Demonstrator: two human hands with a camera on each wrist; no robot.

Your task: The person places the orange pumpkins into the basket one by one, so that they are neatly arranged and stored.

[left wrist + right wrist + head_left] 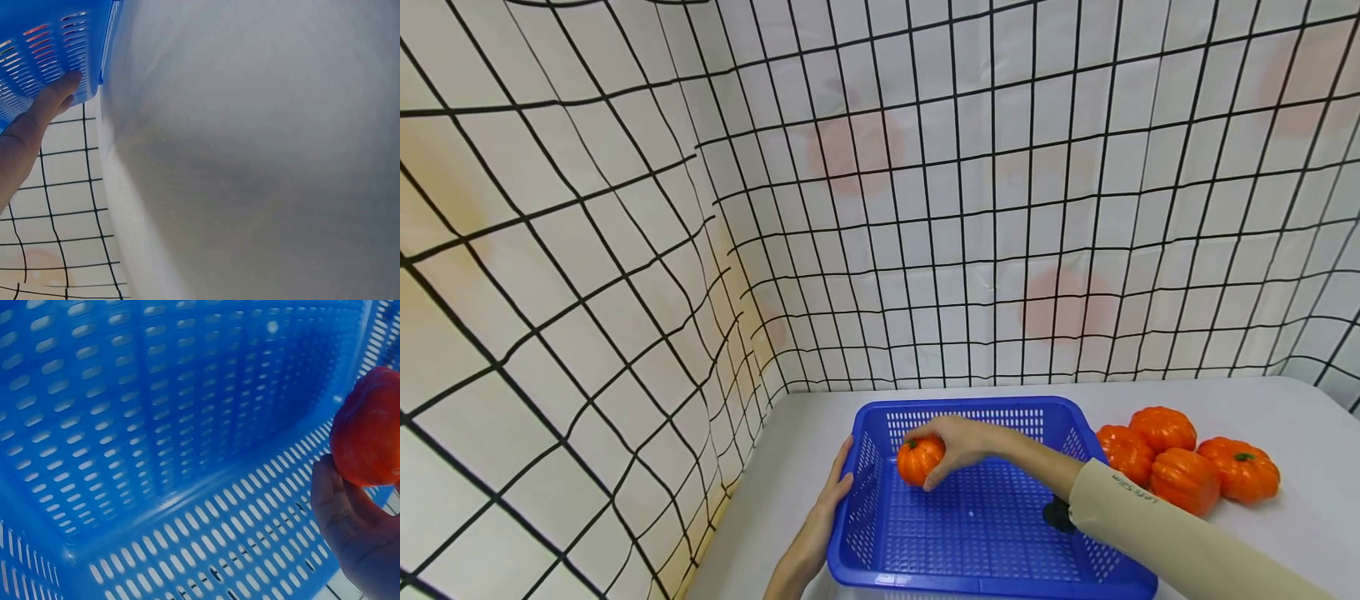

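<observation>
My right hand grips a small orange pumpkin with a green stem, inside the left part of a blue plastic basket. In the right wrist view the pumpkin sits at the right edge, fingertips against its underside. My left hand lies along the outside of the basket's left wall, fingers extended. In the left wrist view, a fingertip of this hand touches the slotted wall of the basket. Whether the pumpkin touches the basket floor I cannot tell.
Several orange pumpkins are clustered on the white table, right of the basket. A dark object shows beside my right sleeve. Black netting over pale walls encloses the table at the back and sides.
</observation>
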